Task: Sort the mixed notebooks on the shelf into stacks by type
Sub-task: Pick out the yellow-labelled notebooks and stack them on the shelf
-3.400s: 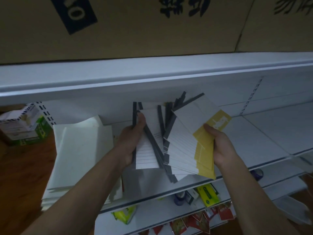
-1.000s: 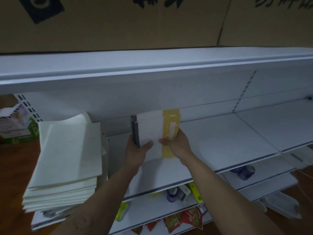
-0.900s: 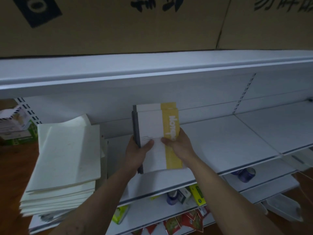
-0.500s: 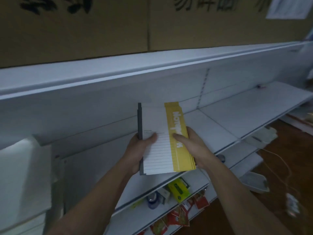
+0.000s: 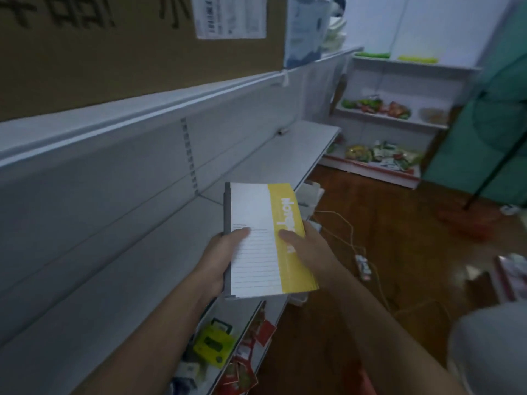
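Yellow-banded notebook stack (image 5: 256,240), count unclear, gripped between left hand (image 5: 222,258) and right hand (image 5: 306,246).

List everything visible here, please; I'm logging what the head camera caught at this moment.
Squared-up bundle of lined notebooks with yellow cover band and grey spines: one bundle, white, yellow and grey, held in both hands.
White metal shelf board: one, white, left, bare where visible.
Brown cardboard boxes: count unclear, brown, top shelf.
White printed label: one, white, on box front.
Packaged goods: several, green and red, lower shelf.
Far white shelving unit with packets: one, white, back right.
White cable with power strip: one, white, wooden floor.
Left hand: one, gripping spine side.
Right hand: one, gripping yellow side.
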The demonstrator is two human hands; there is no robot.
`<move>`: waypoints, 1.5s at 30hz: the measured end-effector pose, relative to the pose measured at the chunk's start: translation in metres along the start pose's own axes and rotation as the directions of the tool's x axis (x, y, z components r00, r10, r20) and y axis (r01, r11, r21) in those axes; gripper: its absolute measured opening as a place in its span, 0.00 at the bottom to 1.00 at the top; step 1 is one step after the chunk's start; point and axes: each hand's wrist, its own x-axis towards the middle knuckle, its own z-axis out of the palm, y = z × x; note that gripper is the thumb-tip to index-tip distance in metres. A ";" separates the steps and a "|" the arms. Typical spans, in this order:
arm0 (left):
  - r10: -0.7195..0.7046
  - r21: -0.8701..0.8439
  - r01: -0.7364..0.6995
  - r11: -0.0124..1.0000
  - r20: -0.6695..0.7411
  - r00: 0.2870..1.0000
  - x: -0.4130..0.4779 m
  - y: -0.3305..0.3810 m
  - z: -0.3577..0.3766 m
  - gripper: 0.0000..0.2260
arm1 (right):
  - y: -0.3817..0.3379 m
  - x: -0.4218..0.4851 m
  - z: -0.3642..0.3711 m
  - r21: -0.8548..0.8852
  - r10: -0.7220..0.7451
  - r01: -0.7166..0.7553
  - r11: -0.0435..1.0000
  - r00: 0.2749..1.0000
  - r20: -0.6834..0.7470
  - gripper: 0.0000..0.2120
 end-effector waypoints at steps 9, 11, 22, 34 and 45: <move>0.024 0.087 -0.025 0.996 0.013 1.000 0.123 0.001 0.067 0.24 | 0.009 0.088 -0.070 -0.004 0.074 -0.075 0.997 0.992 -0.106 0.14; 0.021 0.092 -0.022 0.995 0.010 1.000 0.156 0.005 0.077 0.25 | 0.006 0.121 -0.081 -0.006 0.071 -0.072 0.997 0.993 -0.094 0.11; -0.122 -0.086 0.105 0.991 -0.221 0.968 0.252 0.032 0.087 0.16 | -0.011 0.284 -0.092 -0.194 0.169 -0.126 0.973 0.960 0.222 0.10; -0.074 -0.159 -0.046 0.986 -0.673 0.736 0.239 0.035 0.066 0.11 | -0.008 0.372 -0.015 -0.302 0.202 0.011 0.953 0.720 0.664 0.20; -0.132 -0.246 -0.205 0.947 -0.883 0.451 0.176 0.014 0.046 0.15 | 0.003 0.332 0.056 -0.276 0.129 0.205 0.939 0.534 0.835 0.06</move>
